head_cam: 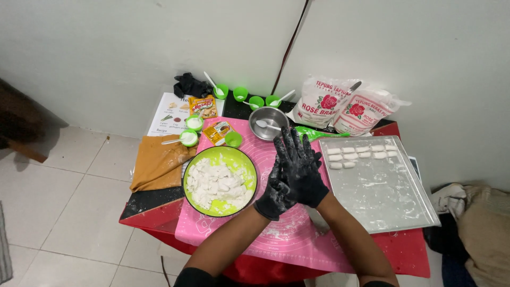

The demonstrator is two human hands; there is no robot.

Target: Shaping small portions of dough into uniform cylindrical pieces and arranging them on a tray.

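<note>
On the tray, ten dough pieces

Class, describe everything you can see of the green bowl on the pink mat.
The green bowl is round and shallow with a dark rim, bright lime inside. It sits upright on the pink mat, left of the gloved hands, apart from them. White dough chunks fill most of it, and flour dusts its bare inner wall.

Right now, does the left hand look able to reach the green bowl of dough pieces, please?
Probably yes: the left hand is pressed against the right hand just beside the green bowl, with only bare pink mat between.
</note>
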